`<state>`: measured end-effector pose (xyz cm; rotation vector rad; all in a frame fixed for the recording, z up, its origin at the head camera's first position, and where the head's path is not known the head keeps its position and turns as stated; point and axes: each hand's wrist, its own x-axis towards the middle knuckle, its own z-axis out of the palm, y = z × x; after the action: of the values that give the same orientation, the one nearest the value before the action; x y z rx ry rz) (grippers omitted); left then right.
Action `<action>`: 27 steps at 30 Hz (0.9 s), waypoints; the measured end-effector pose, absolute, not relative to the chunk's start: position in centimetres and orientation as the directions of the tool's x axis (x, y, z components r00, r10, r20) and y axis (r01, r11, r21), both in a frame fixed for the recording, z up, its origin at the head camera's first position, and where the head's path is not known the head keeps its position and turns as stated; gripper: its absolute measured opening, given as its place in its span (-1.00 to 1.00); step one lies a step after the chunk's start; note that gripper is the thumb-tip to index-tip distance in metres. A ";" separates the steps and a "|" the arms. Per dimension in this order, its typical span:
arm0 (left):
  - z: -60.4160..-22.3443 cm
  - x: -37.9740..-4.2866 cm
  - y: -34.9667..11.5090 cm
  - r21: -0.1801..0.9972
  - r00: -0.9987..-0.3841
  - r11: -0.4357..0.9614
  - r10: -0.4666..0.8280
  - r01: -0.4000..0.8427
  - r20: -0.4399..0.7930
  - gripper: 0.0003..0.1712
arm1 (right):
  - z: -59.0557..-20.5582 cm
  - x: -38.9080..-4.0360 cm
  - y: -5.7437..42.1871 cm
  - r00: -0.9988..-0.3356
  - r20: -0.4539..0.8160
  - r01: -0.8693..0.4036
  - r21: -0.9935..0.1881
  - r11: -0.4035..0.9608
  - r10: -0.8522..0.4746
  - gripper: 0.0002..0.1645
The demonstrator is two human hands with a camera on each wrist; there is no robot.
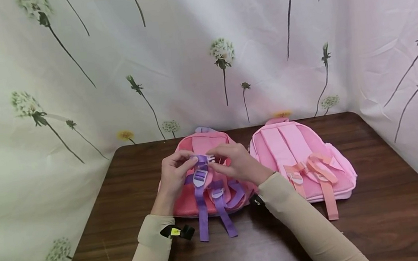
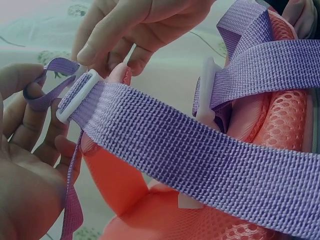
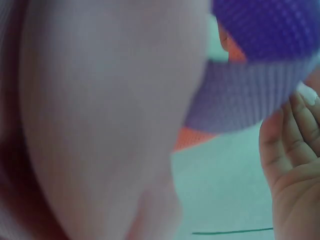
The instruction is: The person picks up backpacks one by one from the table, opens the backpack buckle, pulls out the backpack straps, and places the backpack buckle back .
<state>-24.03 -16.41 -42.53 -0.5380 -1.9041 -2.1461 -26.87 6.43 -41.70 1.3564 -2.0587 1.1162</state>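
Note:
Over the coral backpack [image 1: 186,203], my left hand [image 1: 172,174] pinches a purple strap [image 1: 201,160] between thumb and fingers. A white pronged buckle [image 1: 211,158] sits at the strap's end, its prongs toward my right hand [image 1: 238,161], whose thumb and index finger pinch around it. Just below the hands, a white slider [image 1: 200,177] lies on the same strap, with a loose tail hanging down. The left wrist view shows the strap looped at the left fingers [image 2: 37,120]. In the right wrist view, the near hand [image 3: 110,120] fills much of the picture and hides its own fingertips.
A pink backpack [image 1: 262,152] with orange straps [image 1: 330,200] lies to the right, straps up. A second purple strap [image 1: 225,220] with its own slider hangs off the coral backpack's front. Both bags lie on a dark wooden table [image 1: 122,193] before a dandelion-print cloth [image 1: 185,63].

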 end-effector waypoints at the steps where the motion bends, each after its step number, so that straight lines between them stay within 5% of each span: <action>1: -42.5 -24.0 -16.4 0.906 -0.908 -0.134 0.075 0.401 0.413 -0.93 | -41.7 -26.8 6.4 -0.433 0.712 -0.898 -0.394 0.197 -0.552 -0.68; 19: -42.1 -24.0 -16.3 0.901 -0.902 -0.118 0.073 0.417 0.426 -0.92 | -40.9 -26.4 5.8 -0.509 0.672 -0.853 -0.476 0.214 -0.537 -0.75; 27: -42.0 -24.1 -16.3 0.902 -0.900 -0.110 0.088 0.417 0.427 -0.83 | -40.9 -26.3 5.7 -0.538 0.646 -0.828 -0.527 0.193 -0.541 -0.60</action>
<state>-24.06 -16.28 -42.00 -0.5636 -1.9272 -2.1100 -26.35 5.72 -40.89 1.2937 -2.1574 1.2706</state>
